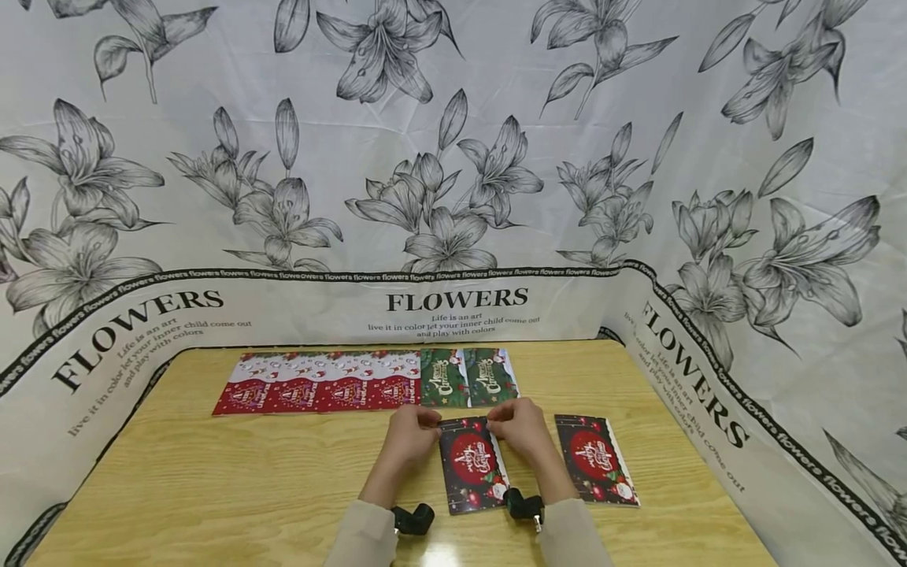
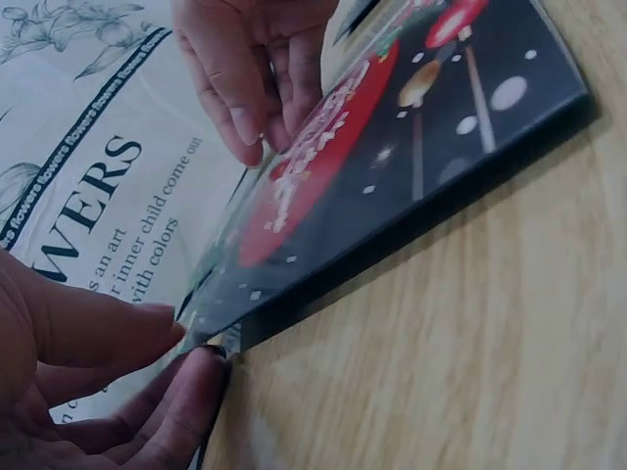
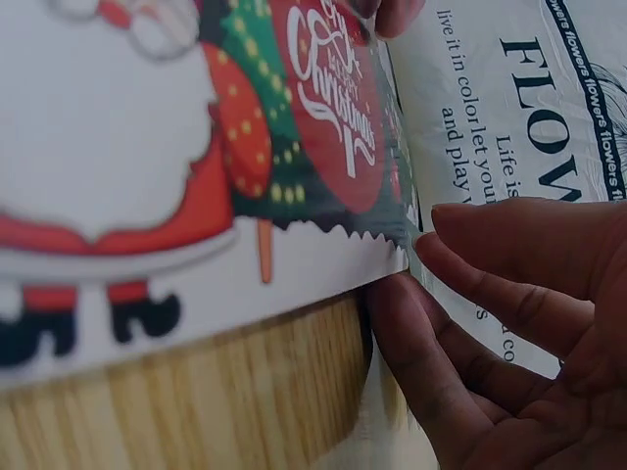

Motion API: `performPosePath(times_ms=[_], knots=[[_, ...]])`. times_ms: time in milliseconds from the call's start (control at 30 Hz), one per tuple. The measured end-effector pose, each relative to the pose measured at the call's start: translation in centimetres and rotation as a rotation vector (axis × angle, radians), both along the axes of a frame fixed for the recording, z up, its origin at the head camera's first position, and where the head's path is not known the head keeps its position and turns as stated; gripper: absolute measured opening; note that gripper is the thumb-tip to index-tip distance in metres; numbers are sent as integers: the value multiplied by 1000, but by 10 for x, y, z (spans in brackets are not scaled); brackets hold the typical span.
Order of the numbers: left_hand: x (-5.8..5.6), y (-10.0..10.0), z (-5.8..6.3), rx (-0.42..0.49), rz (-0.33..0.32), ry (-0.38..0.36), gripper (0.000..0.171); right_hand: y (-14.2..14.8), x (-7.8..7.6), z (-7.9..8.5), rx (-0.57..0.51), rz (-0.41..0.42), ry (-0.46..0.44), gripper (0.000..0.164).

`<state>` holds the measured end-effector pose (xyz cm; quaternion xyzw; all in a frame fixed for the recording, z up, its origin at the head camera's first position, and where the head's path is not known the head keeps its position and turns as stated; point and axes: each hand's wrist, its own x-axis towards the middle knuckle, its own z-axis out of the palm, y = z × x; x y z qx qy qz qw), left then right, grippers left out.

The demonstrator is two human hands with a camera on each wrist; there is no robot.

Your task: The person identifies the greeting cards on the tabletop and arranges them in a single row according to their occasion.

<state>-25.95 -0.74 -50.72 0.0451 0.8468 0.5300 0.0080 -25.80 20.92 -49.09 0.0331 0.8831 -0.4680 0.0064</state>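
A dark Christmas card (image 1: 471, 463), printed with a red circle and white lettering, is at the middle front of the table. My left hand (image 1: 409, 442) pinches its far left corner between thumb and fingers, as the left wrist view also shows. At the far right corner, my right hand (image 1: 523, 431) holds the card the same way. In the right wrist view, the card's Santa print (image 3: 118, 147) and white zigzag border face the camera. A matching dark card (image 1: 597, 461) lies on the table to the right of my right hand.
Along the back of the wooden table (image 1: 248, 480) runs a row of several red-and-white Christmas cards (image 1: 340, 382). Two green cards (image 1: 490, 378) continue that row at its right end. A white flower-printed cloth (image 1: 453, 315) encloses the back and sides.
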Motion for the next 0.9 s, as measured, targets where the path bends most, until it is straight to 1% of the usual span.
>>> performPosePath(times_ms=[400,533,700,900], knots=[[-1,4,-4,100,35,52,26,0,-3,-2,-19,18,-20,8],[-1,5,-6,124,61,50,28,1,-2,-1,-25,27,-15,9],[-3,4,-8,161,114,53,33,2,-2,-1,-61,36,12,13],[-4,1,-11,200,135,31,33,1,-3,-2,-116,54,30,20]])
